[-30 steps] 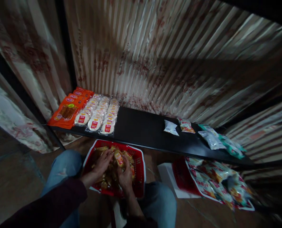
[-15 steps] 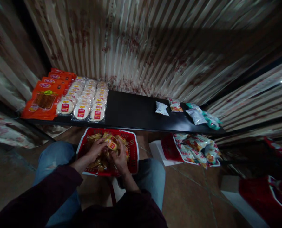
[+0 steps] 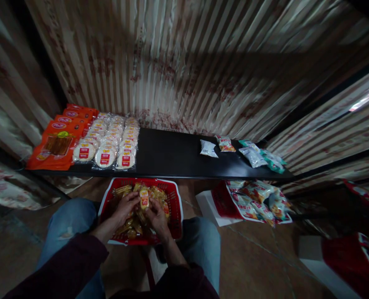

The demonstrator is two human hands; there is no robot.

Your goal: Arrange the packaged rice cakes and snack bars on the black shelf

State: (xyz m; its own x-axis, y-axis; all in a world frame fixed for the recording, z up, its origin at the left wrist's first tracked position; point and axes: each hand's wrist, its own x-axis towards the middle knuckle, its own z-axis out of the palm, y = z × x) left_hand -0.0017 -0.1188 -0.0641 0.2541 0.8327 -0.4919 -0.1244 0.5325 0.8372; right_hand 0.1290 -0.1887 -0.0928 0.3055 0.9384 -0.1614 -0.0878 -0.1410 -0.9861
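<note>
A small yellow snack packet (image 3: 144,198) with a red and yellow label stands upright between my two hands. My left hand (image 3: 126,207) pinches its left side, and my right hand (image 3: 157,216) grips it lower on the right. Both hands are over a red basket (image 3: 175,207) with a white rim, set between my knees. Several more golden snack packets (image 3: 136,226) fill the basket beneath my hands, partly hidden by them.
On the black shelf (image 3: 165,153) ahead lie orange snack bags (image 3: 55,143), rows of round white rice crackers (image 3: 106,155), and a few small bags (image 3: 208,148) toward the right. Another basket of snack bags (image 3: 255,199) stands below right. A striped curtain (image 3: 172,74) hangs behind.
The packet in my hands has turned from tilted to upright, its label now facing me. The shelf and basket sit slightly lower in view as my head has shifted.
</note>
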